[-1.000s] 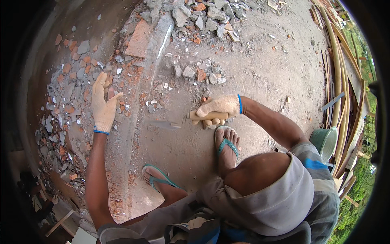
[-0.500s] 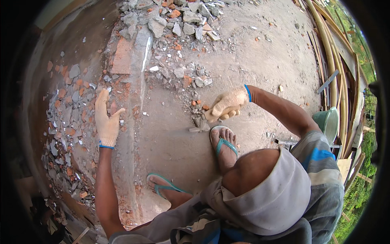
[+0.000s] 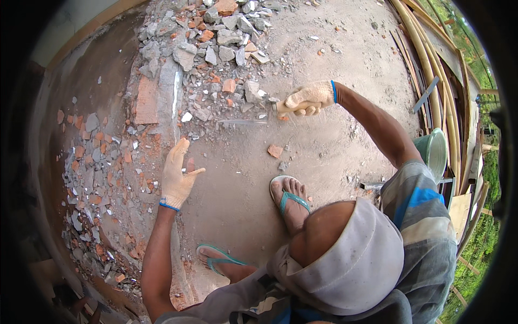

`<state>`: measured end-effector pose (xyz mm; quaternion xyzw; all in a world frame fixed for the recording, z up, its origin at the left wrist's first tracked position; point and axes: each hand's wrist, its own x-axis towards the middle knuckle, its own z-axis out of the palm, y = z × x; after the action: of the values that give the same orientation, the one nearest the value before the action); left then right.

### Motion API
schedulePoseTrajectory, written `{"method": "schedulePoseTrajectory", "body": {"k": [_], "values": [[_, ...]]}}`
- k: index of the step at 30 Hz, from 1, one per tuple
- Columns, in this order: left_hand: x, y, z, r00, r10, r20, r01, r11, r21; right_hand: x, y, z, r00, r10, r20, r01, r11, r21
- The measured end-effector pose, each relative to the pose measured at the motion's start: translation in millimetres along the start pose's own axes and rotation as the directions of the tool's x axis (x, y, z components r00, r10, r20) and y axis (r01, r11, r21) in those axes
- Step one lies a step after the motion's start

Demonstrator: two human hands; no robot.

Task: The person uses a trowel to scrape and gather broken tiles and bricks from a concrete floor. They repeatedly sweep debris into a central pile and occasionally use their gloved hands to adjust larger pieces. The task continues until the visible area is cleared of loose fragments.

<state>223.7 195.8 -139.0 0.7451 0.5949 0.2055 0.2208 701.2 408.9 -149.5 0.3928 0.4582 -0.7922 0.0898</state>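
Note:
My right hand, in a cream knitted glove with a blue cuff, is closed around the pale handle of a trowel. The trowel's thin grey blade, smeared by motion, points left beside loose rubble. My left hand, gloved the same way, hovers by the edge of the left-hand debris, thumb and fingers apart. A reddish patch shows between its thumb and fingers; I cannot tell what it is. A brick fragment lies on the dusty floor between the trowel and my sandalled foot.
A heap of broken concrete and brick rises at the far side. More rubble spreads along the left, near a flat brick slab. At right stand a green bucket and long bamboo poles.
My right hand has moved away from my foot toward the far rubble with the trowel. Some debris near the foot has shifted. My left hand has come right and nearer.

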Motion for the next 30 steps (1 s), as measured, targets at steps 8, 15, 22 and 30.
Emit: {"method": "schedulePoseTrajectory", "body": {"k": [8, 15, 22, 30], "values": [[9, 0, 17, 0.998, -0.042, 0.044, 0.041, 0.999, 0.020, -29, 72, 4, 0.863, 0.334, 0.380, -0.344, 0.938, -0.045], [26, 14, 48, 0.986, -0.051, -0.159, 0.064, 0.995, 0.081, -50, 46, -17, 0.972, -0.205, -0.116, 0.225, 0.951, 0.210], [64, 6, 94, 0.910, -0.153, -0.386, 0.228, 0.961, 0.158, -43, 48, 16, 0.414, -0.191, -0.890, 0.061, 0.981, -0.182], [94, 15, 140, 0.795, -0.187, -0.577, 0.283, 0.956, 0.081, 22, 40, 83, 0.355, -0.453, -0.817, -0.085, 0.855, -0.511]]}}
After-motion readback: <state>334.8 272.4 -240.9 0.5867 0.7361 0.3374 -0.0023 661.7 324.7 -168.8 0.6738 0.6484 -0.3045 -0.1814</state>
